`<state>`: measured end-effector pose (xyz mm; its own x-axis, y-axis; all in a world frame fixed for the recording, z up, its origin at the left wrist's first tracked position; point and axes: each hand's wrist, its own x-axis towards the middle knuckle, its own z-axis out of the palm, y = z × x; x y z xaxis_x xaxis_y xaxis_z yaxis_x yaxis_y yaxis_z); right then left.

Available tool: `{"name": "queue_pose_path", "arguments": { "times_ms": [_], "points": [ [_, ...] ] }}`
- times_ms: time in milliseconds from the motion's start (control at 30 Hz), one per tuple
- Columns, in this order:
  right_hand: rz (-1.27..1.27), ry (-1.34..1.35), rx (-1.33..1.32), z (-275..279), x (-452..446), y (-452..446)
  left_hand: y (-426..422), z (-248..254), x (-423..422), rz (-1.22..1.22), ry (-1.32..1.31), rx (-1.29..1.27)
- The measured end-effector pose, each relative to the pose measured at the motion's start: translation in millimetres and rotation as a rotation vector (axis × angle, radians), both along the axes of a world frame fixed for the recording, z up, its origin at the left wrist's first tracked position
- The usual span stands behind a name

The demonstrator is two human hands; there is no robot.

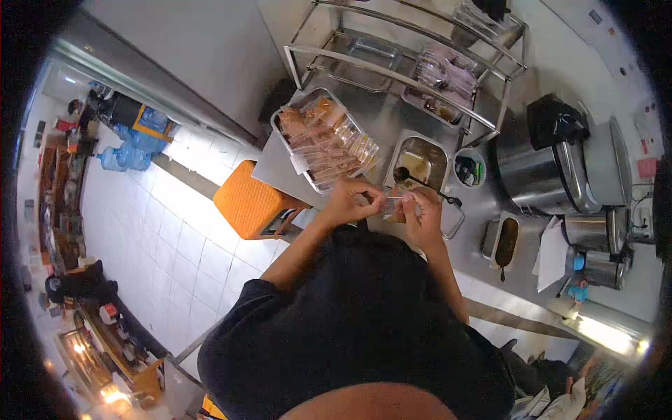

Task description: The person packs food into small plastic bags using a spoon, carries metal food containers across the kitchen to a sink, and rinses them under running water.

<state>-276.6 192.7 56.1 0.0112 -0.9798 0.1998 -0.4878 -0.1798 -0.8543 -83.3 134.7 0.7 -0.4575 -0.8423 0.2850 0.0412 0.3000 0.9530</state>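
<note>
Close in front of my body, my left hand [352,202] and my right hand [423,213] pinch the top of a small clear plastic bag [395,211]. Something brownish shows low in the bag. Just beyond it sits a rectangular metal pan [443,158] with a little liquid at the bottom. A black ladle [427,185] lies across that pan, its handle pointing right. Left of the pan, a metal tray [337,100] is heaped with several filled clear bags [329,140] of orange-brown contents.
A metal rack [399,73] stands at the back, with packed bags [444,73] under it. To the right are a small round tub [469,168], a large steel pot [535,175] and a narrow pan [505,241] of dark sauce. An orange stool [245,199] is beside the counter's left end.
</note>
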Motion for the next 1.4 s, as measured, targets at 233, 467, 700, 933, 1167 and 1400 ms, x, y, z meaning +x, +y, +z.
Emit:
{"name": "queue_pose_path", "arguments": {
  "times_ms": [233,467,700,933,1167,1400],
  "points": [
    [0.1,0.151,-0.129,-6.5,15.5,-19.0,-1.1,7.6,27.7,0.047,0.002,0.033],
    [0.124,0.131,-0.189,-14.7,38.6,-34.3,-10.4,14.8,42.0,0.082,-0.011,0.11],
    [0.173,-0.016,-0.113,-22.0,83.2,-57.4,-27.4,6.9,66.0,0.136,0.066,0.209],
    [0.029,0.108,-0.219,-32.2,126.9,-135.7,-72.2,-31.0,118.1,0.536,0.322,0.239],
    [0.32,0.65,-0.538,-98.5,143.2,-240.9,-76.3,-91.2,188.0,0.88,-0.171,0.362],
    [-0.012,0.491,0.008,-120.2,78.9,-196.2,-40.3,-151.0,147.7,0.727,-0.273,0.379]
  ]
}}
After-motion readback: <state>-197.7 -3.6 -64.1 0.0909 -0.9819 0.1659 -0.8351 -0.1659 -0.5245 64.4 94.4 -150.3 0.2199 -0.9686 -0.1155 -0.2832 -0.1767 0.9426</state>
